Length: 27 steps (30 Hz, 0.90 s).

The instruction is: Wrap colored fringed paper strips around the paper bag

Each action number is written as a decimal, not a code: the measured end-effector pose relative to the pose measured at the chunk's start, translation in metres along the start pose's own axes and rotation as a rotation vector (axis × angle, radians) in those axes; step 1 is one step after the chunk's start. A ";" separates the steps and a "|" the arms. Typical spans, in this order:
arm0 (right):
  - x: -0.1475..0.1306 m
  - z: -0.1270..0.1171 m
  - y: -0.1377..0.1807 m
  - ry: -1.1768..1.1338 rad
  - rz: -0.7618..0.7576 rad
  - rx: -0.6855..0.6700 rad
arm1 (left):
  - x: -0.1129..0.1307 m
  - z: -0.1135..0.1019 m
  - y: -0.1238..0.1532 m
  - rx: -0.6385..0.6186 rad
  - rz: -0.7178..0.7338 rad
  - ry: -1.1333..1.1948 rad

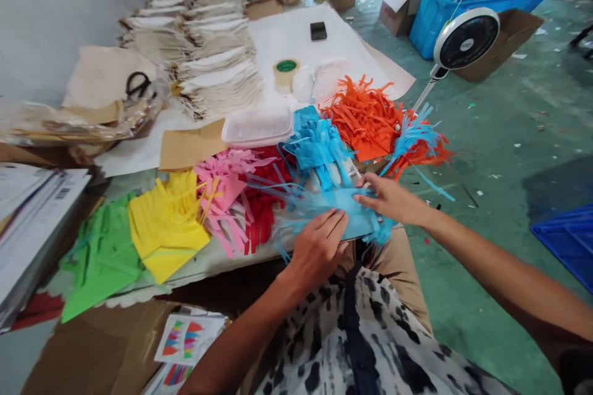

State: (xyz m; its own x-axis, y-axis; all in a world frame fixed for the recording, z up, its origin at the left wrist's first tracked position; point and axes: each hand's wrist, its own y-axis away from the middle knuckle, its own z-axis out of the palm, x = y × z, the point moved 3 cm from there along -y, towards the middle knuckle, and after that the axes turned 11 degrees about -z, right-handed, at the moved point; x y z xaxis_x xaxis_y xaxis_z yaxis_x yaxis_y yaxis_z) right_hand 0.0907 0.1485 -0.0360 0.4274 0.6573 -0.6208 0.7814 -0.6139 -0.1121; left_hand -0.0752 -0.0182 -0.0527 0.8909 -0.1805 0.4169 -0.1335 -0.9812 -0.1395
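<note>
Through the head camera I have both hands low in front of me, on the light-blue fringed tissue paper point(352, 205) at the near edge of the table point(278, 37), partly over the lap. The left hand point(319, 241) lies with its fingers together and slightly bent on top of the sheet, which looks to me like a way of keeping thin, slippery paper from sliding. I cannot tell whether its thumb is hooked under the edge. The right hand point(393, 199) is half open, fingers apart, its tips resting on the far side of the same paper; I read that as smoothing or steadying rather than gripping.

Just beyond sits a thicker blue fringe bundle point(319, 142), with the orange fringe pile point(368, 120) right beside it. To the left run the dark red fringe point(259, 225), pink fringe point(227, 176), yellow fringe point(169, 216) and green fringe point(109, 253), side by side along the front edge; I'd guess they are grouped by colour so each stays within reach and the strands don't tangle.

The clear plastic tray point(257, 126), tape roll point(286, 76) and phone point(318, 31) lie farther back, presumably to leave working room. The white fan point(467, 42) stands out to the right of the table, well apart from the hands, perhaps so it doesn't blow the strands about.
</note>
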 end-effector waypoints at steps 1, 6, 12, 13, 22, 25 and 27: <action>-0.003 -0.008 0.003 0.113 0.012 0.030 | 0.001 0.004 0.001 0.023 -0.017 -0.010; -0.045 -0.017 0.034 0.413 -0.304 0.091 | 0.011 0.000 0.002 0.140 -0.018 -0.060; -0.054 0.025 0.067 0.271 -0.479 -0.157 | 0.008 -0.013 0.005 0.119 -0.017 0.034; -0.051 0.025 0.067 0.277 -0.470 -0.137 | 0.005 -0.016 0.007 0.108 -0.032 0.049; -0.039 0.013 0.044 0.196 -0.170 -0.127 | -0.018 -0.034 0.011 0.082 -0.347 0.140; -0.039 0.017 0.033 0.247 -0.057 -0.196 | -0.020 -0.035 0.009 0.125 -0.417 0.146; -0.038 0.019 0.026 0.271 0.014 -0.217 | -0.021 -0.034 0.009 0.152 -0.455 0.146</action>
State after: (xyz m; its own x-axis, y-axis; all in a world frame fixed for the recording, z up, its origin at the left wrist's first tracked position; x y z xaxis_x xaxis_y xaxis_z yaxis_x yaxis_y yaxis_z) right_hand 0.0863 0.0991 -0.0295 0.5215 0.7595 -0.3889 0.8406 -0.5356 0.0811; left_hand -0.1101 -0.0257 -0.0327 0.7726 0.2450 0.5857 0.3287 -0.9436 -0.0389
